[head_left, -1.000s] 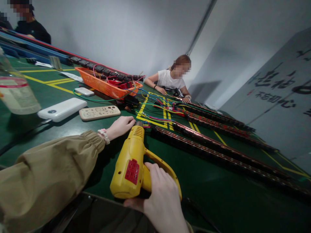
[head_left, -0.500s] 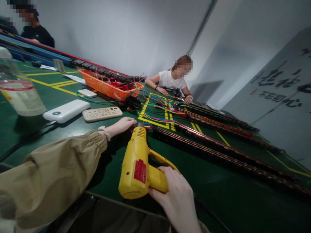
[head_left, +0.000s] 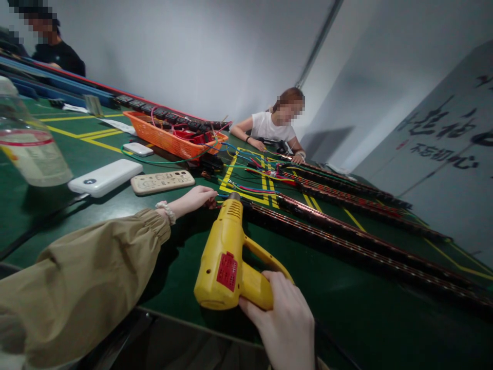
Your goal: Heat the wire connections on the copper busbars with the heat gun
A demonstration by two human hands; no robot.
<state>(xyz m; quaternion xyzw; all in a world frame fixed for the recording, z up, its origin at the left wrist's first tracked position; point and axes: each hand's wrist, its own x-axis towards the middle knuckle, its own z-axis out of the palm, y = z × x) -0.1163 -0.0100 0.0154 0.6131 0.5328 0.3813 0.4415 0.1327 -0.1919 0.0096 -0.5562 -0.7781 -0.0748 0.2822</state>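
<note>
a workshop, by its heat gun [head_left: 221,262], wired strips [head_left: 304,226] and yellow-lined green table [head_left: 327,308]

L arm [head_left: 108,270] stretched fwd, L hand [head_left: 196,198] palm dn, pinching; R hand [head_left: 288,312] nearer body, curled in grip

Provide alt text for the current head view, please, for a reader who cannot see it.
The right hand grips a yellow heat gun by its handle over a green table, while the left hand appears to hold thin wires beside the nozzle. Long dark strips run rightward; a person sits opposite.
</note>
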